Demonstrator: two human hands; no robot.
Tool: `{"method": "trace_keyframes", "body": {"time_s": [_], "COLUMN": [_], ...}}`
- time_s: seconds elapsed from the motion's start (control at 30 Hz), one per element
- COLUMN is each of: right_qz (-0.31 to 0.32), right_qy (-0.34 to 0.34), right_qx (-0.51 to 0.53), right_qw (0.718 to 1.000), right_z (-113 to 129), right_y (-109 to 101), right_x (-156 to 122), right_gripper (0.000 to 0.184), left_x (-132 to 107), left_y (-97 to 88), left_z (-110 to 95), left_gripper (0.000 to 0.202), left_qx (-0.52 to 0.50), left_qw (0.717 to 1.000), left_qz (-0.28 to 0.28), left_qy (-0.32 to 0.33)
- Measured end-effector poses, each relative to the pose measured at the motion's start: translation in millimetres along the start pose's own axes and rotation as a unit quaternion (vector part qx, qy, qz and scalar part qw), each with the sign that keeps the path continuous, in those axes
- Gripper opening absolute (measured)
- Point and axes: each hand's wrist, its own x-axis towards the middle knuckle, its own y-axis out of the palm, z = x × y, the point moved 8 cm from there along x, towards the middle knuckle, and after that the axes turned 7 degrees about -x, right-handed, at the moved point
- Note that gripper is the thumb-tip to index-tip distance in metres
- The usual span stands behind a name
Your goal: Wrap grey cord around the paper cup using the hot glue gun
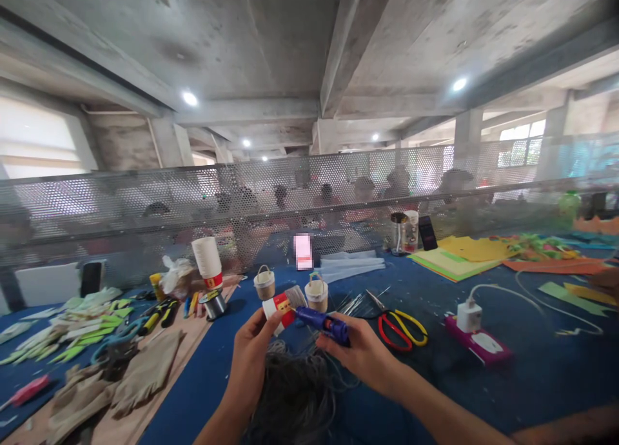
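Note:
My left hand (260,336) is closed around a red and white paper cup (280,308), tilted on its side. Grey cord (296,296) covers one end of the cup. In my right hand (360,349) is a blue hot glue gun (325,324), its nozzle pointing left at the cup, close to the cord; whether it touches I cannot tell. Below both hands lies a loose heap of grey cord (293,393). Just beyond the cup stand two small cord-wrapped cups with handles, one at left (264,282) and one at right (316,295).
Red-and-yellow-handled scissors (399,329) lie right of the glue gun. A purple power strip (476,342) with a white charger (469,317) sits farther right. At left are stacked paper cups (207,259), a wire spool (213,304) and work gloves (147,371). A perforated metal screen (271,206) runs behind.

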Motion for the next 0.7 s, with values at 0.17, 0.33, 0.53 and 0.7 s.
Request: {"method": "trace_keyframes", "body": {"time_s": [0.17,0.33,0.53,0.7], "right_qz": [0.003,0.020,0.011,0.004], "right_qy": [0.003,0.010,0.000,-0.014], "right_qx": [-0.009,-0.019,-0.013,-0.028], "right_qw": [1.000,1.000,1.000,0.999], "right_z": [-3.0,0.1,1.8,3.5], "right_y": [1.4,-0.1,-2.9,-4.4], "right_x": [-1.0,-1.7,-1.6,-1.0], "right_gripper": [0.032,0.032,0.032,0.032], "left_x": [-0.8,-3.4,-2.2,0.5], "left_y": [1.2,2.5,1.7,-0.4], "left_z": [-2.9,-5.5,-4.6,-3.6], "left_gripper": [0.042,0.052,0.045,0.042], "left_qx": [-0.005,-0.012,0.010,0.012], "left_qw": [1.000,1.000,1.000,1.000], "left_qz": [-0.010,-0.027,-0.014,-0.019], "left_qy": [0.007,-0.006,0.002,0.012]}}
